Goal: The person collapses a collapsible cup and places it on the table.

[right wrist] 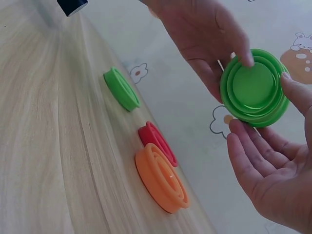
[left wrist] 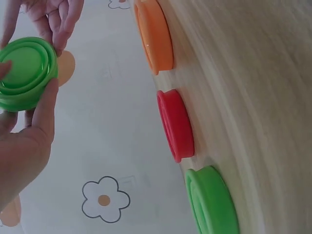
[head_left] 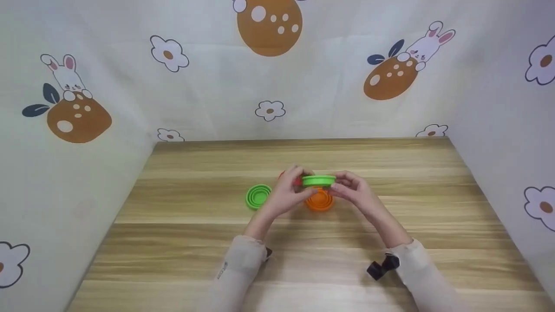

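Note:
A green collapsible cup (head_left: 318, 180), folded flat into rings, is held above the table between both hands. My left hand (head_left: 286, 193) grips its left side; in the right wrist view the left thumb lies across the cup's inner rings. On the other side my right hand (head_left: 357, 193) pinches the rim, its thumb (right wrist: 295, 90) on the edge and its fingers beneath. Below the held cup sits a folded orange cup (head_left: 320, 201). A red cup (left wrist: 176, 125) stands behind the left hand, mostly hidden in the head view. Left of that hand lies a second green cup (head_left: 259, 197).
The three other cups rest on a wood-grain table (head_left: 182, 251). A patterned cloth (head_left: 217, 86) with rabbits and flowers walls the back and both sides. A black wrist device (head_left: 383, 265) hangs by the right sleeve.

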`<state>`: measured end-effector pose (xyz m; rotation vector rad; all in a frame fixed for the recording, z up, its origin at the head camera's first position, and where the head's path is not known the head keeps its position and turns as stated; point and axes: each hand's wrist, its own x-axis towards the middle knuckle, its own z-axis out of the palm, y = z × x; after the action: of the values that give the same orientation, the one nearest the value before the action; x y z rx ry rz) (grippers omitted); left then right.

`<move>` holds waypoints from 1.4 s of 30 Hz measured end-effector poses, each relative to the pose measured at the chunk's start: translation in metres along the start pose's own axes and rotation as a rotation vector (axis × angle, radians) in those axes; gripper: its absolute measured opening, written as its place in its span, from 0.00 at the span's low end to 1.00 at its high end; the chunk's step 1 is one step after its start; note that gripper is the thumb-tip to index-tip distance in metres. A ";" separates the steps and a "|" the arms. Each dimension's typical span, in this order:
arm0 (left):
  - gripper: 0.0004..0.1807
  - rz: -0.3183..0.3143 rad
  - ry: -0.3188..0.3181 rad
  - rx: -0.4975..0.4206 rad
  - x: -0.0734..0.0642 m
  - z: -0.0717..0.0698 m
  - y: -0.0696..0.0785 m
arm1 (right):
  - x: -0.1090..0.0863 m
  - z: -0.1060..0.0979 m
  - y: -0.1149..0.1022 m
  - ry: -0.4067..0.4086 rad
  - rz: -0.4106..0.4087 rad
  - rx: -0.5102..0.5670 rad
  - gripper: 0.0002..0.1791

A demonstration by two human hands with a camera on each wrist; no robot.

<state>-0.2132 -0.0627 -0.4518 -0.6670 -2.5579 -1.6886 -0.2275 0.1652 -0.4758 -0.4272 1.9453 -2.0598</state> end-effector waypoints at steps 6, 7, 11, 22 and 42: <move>0.28 -0.101 0.001 -0.258 0.001 -0.001 -0.002 | -0.002 -0.002 -0.003 0.012 -0.063 -0.015 0.28; 0.28 -0.118 0.006 -0.278 0.002 -0.001 -0.002 | -0.002 -0.002 -0.003 0.018 -0.075 -0.007 0.29; 0.30 -0.151 0.021 -0.279 0.002 -0.001 -0.002 | -0.002 -0.002 -0.003 0.055 -0.112 0.033 0.31; 0.32 -0.163 0.093 -0.167 0.016 0.005 -0.003 | 0.007 -0.009 -0.001 0.142 -0.190 -0.045 0.31; 0.28 -0.377 -0.059 -0.314 0.064 0.040 -0.023 | 0.036 -0.052 0.040 0.261 -0.033 -0.224 0.33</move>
<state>-0.2705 -0.0135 -0.4738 -0.2461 -2.6104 -2.2465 -0.2818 0.1966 -0.5171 -0.2456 2.3495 -2.0092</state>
